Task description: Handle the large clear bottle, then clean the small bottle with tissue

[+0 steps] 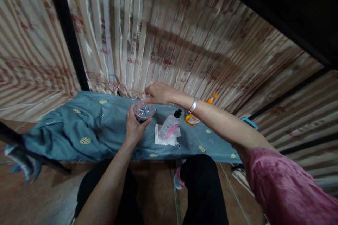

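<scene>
My left hand (134, 124) is wrapped round a clear plastic bowl (144, 111) at the middle of the cloth-covered surface. Over the bowl's back edge, my right hand (158, 93) is closed, its fingertips at the rim; what they pinch, if anything, is too small to tell. A clear pump bottle (169, 126) with a black top and pink label stands on a folded white cloth (161, 140), right of the bowl. Behind my right forearm is an orange bottle (191, 120), partly hidden.
Blue-green cloth (105, 130) covers the narrow surface. A pleated curtain (158, 42) hangs behind it. Dark metal posts (66, 31) stand at the left. A blue-edged object (249, 123) lies at the right end. My knees are below the front edge.
</scene>
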`<act>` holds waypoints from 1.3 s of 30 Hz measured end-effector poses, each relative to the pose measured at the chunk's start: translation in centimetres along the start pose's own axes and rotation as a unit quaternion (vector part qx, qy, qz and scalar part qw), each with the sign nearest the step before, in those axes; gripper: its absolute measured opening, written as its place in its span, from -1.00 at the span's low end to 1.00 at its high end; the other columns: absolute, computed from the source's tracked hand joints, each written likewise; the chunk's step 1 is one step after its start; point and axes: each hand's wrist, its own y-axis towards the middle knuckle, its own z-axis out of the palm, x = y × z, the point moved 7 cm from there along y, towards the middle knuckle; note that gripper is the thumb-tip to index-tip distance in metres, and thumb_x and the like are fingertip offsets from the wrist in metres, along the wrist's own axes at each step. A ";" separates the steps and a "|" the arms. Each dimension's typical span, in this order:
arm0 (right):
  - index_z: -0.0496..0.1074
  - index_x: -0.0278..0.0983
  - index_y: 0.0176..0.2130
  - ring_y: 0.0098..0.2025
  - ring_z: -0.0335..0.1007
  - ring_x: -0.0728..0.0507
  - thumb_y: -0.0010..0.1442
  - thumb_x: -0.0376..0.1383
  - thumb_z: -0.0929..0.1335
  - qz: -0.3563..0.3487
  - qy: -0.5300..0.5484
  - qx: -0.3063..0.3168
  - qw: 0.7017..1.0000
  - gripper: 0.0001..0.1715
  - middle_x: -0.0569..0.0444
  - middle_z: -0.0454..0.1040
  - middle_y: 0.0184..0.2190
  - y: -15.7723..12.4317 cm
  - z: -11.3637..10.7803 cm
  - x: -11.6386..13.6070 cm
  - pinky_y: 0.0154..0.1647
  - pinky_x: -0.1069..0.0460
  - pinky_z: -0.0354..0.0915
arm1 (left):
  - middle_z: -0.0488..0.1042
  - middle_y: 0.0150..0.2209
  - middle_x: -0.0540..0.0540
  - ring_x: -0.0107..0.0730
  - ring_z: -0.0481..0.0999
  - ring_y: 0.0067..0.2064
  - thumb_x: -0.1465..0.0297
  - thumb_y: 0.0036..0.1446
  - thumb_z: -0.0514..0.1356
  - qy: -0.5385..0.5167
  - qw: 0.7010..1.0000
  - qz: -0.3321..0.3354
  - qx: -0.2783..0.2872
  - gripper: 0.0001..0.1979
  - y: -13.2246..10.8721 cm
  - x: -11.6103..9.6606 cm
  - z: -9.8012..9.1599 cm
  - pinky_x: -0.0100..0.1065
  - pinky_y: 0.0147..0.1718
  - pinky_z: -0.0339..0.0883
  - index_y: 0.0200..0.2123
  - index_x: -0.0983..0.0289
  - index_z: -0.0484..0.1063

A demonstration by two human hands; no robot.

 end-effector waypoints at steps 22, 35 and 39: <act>0.29 -0.51 0.22 -0.04 0.57 -0.31 0.43 -0.10 0.31 0.036 0.024 -0.092 0.995 -0.41 -0.31 0.63 -0.09 -3.6 0.2 0.4 -0.14 -0.04 0.32 | 0.34 0.28 0.40 0.09 0.37 0.29 0.20 -0.15 0.48 -0.009 0.999 -0.030 0.021 0.06 0.3 0.6 -0.5 0.02 0.25 0.28 0.36 0.30 0.07; 0.39 -0.28 0.15 -0.07 0.57 -0.21 0.40 -0.23 0.35 0.358 0.356 -0.266 0.822 -0.63 -0.07 0.55 0.00 -20.5 18.3 -7.1 -0.05 -0.18 0.51 | 0.02 0.42 0.43 0.12 -0.02 0.47 0.13 -0.03 0.42 0.078 0.987 0.135 -0.035 0.09 -0.9 -6.0 -3.5 0.07 0.43 -0.17 0.42 0.33 -0.07; 0.41 -0.25 0.14 0.06 0.49 -0.27 0.35 -0.22 0.41 0.394 0.346 -0.211 0.825 -0.60 -0.08 0.45 0.15 -19.6 23.6 -7.9 0.03 -0.25 0.46 | 0.35 0.24 0.30 0.08 0.29 0.31 0.11 0.05 0.37 0.063 0.974 0.203 0.080 -0.19 -3.9 -7.9 0.3 0.11 0.32 0.11 0.29 0.23 0.18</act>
